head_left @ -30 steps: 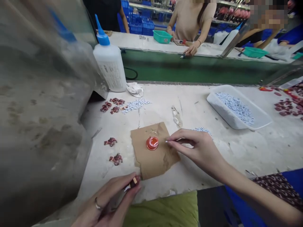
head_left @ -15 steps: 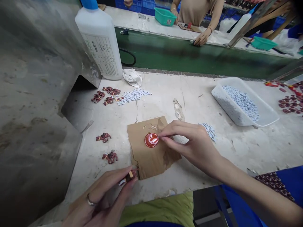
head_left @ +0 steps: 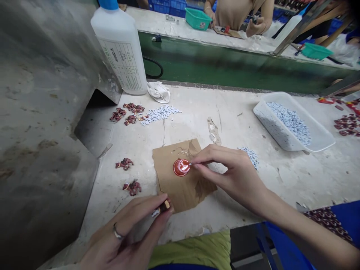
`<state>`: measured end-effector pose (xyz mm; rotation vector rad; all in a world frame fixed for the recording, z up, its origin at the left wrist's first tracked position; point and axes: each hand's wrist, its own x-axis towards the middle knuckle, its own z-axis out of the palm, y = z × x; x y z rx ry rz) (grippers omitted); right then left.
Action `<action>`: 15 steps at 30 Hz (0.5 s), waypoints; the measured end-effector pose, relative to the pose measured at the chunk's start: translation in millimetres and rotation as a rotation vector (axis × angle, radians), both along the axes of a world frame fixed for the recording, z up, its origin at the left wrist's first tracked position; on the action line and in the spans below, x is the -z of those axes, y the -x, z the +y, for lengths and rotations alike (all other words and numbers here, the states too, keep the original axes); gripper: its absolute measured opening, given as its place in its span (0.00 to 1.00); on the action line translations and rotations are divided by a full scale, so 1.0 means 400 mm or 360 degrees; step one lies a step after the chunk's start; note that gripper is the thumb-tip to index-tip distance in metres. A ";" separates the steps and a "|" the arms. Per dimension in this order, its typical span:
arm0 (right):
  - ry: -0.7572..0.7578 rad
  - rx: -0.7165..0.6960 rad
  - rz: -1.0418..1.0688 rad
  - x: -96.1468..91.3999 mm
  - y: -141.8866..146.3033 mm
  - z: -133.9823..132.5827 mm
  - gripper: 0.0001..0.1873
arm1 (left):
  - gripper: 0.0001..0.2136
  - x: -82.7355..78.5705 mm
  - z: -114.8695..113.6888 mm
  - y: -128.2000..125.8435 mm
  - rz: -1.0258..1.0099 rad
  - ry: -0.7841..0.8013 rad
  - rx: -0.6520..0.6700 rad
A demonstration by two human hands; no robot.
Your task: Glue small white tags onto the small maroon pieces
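A small red cap (head_left: 181, 167) with white glue in it sits on a torn piece of brown cardboard (head_left: 180, 187) near the table's front edge. My right hand (head_left: 233, 174) pinches a thin stick whose tip rests at the cap's right rim. My left hand (head_left: 132, 234), with a ring on one finger, pinches a small dark red piece (head_left: 162, 207) with a tan patch, just left of the cardboard's front corner.
A big white glue bottle (head_left: 120, 45) stands at the back left beside a grey metal housing (head_left: 42, 131). Dark red pieces (head_left: 128, 112) and small white tags (head_left: 160, 113) lie scattered. A white tray (head_left: 323, 138) of tags sits right. Other people work beyond a green belt (head_left: 225, 69).
My right hand moved left from the cardboard's edge until the stick's tip reached the red cap. The view tilted down and closer. My left hand kept its pinch on the piece.
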<state>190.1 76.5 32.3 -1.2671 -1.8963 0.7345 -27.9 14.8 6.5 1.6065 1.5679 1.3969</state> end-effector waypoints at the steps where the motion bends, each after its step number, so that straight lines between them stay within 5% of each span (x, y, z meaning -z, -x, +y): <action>1: 0.0000 0.0005 0.0073 -0.005 0.004 -0.005 0.08 | 0.11 -0.002 0.002 -0.003 -0.0024 0.0026 -0.0032; 7: 0.0203 -0.0063 0.0535 -0.027 0.048 -0.065 0.09 | 0.10 -0.005 0.012 -0.010 -0.0075 0.0039 0.0164; 15: 0.0291 -0.0151 0.0621 -0.013 0.074 -0.090 0.07 | 0.11 0.007 0.013 -0.015 -0.0067 0.0024 0.0194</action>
